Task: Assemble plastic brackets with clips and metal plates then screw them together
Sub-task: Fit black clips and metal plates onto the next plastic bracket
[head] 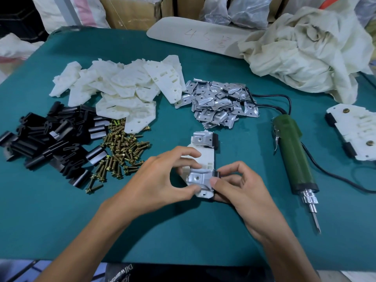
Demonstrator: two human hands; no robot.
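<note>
Teal matting (183, 231) covers the bench. At its middle, two hands work on one white bracket (204, 157). The left hand (160, 176) pinches its near end, and the right hand (240, 186) pinches a metal plate (198, 178) onto it. The bracket looks light and stiff, the plate thin and sharp-edged, so I'd hold it by the plastic sides. Screws (122, 147) lie at ten o'clock, black clips (46, 139) at nine, and an electric screwdriver (295, 151) at three. Farther off are spare brackets (126, 86) at eleven, loose plates (215, 102) at twelve, crumpled cloth (305, 51) at one, and boxes (132, 11) behind.
</note>
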